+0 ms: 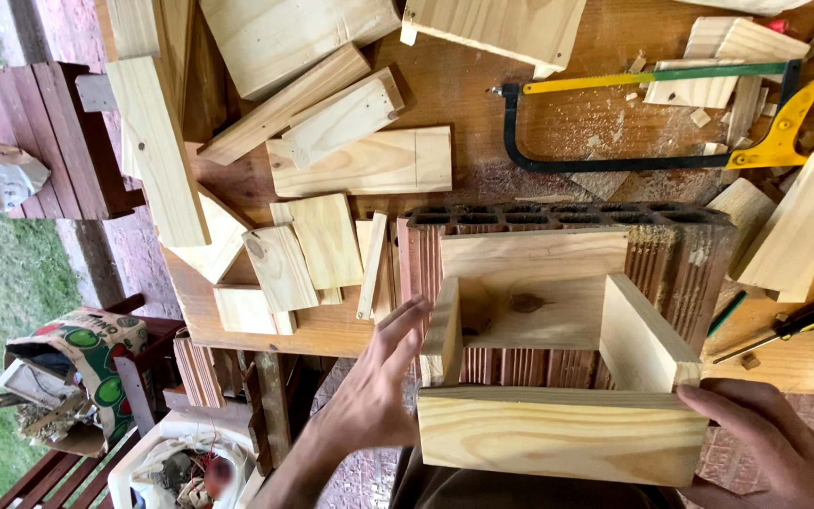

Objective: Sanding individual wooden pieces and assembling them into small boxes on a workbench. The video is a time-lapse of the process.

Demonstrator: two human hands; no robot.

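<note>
Open box top (539,311) — brick (680,254) behind

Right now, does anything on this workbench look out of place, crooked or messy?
Mostly mess. Sawdust and small chips lie around the yellow-handled hacksaw. Cut boards lie scattered at mixed angles. In the wooden box frame between the left hand and right hand, the right side board sits slightly slanted.

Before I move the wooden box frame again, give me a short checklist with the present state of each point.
1. Left hand against left board: ok, fingers touch it.
2. Right hand on front board: ok, at its right end.
3. Frame rests on brick: ok.
4. Corners joined: cannot tell.
5. Saw away from hands: ok.
6. Screwdriver apart from the frame: ok.
</note>
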